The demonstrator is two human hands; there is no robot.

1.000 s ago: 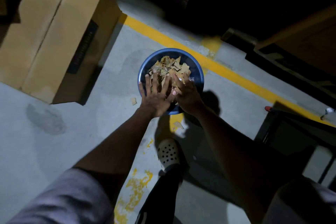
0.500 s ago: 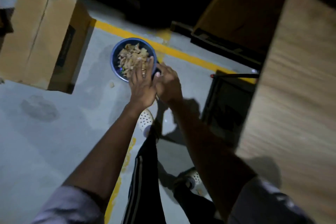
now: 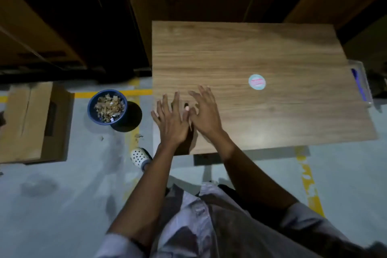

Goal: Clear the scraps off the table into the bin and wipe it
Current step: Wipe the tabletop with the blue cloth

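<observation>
A wooden table (image 3: pixel 272 52) fills the upper right. My left hand (image 3: pixel 170 119) and my right hand (image 3: pixel 204 111) hover side by side over its near left corner, fingers spread and straight, holding nothing. A small sliver of scrap (image 3: pixel 190 126) lies between the two hands. On the floor to the table's left stands the blue bin (image 3: pixel 92 109), filled with tan scraps (image 3: pixel 109 107). A round sticker (image 3: pixel 257 82) sits on the tabletop right of my hands.
A cardboard box (image 3: pixel 31 121) rests on the floor left of the bin. A few scrap bits (image 3: pixel 102 138) lie on the concrete near it. A clear tray (image 3: pixel 361 81) hangs at the table's right edge. My white shoe (image 3: pixel 139 157) is below the table corner.
Both hands have left the bin and swung right onto the table's near left corner. My view turned from the bin on the floor to the tabletop.
</observation>
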